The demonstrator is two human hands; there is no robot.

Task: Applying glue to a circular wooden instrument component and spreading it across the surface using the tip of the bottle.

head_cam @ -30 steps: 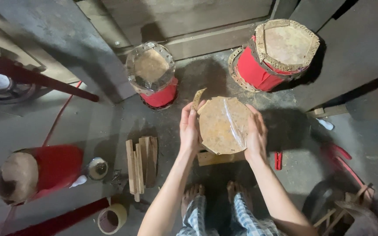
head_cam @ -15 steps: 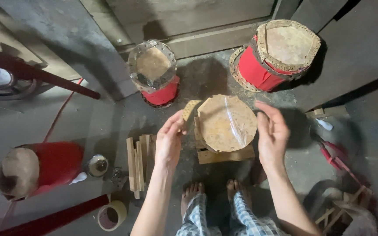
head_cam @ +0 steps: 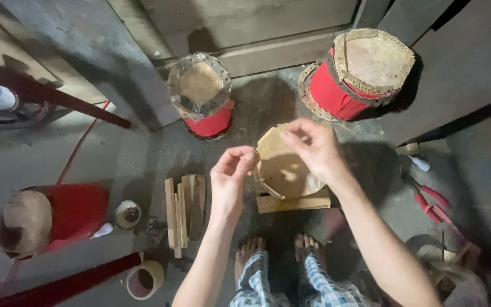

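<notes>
A round tan hide disc (head_cam: 282, 170) stands tilted on a wooden block (head_cam: 294, 202) on the floor in front of me. My right hand (head_cam: 315, 150) reaches over and grips the disc's upper edge. My left hand (head_cam: 230, 177) pinches its left edge with thumb and fingers. My bare feet (head_cam: 277, 250) are just below the block.
Two red drums with hide tops stand at the back, centre (head_cam: 203, 96) and right (head_cam: 359, 71). A third red drum (head_cam: 41, 219) lies at the left. Wood strips (head_cam: 184, 213), a small round tin (head_cam: 127, 214), a tape roll (head_cam: 145, 278) and red pliers (head_cam: 433, 202) lie about.
The disc lay flat on the block with my hands at its sides. Now it is tipped up on edge, my right hand on its top and my left at its left rim.
</notes>
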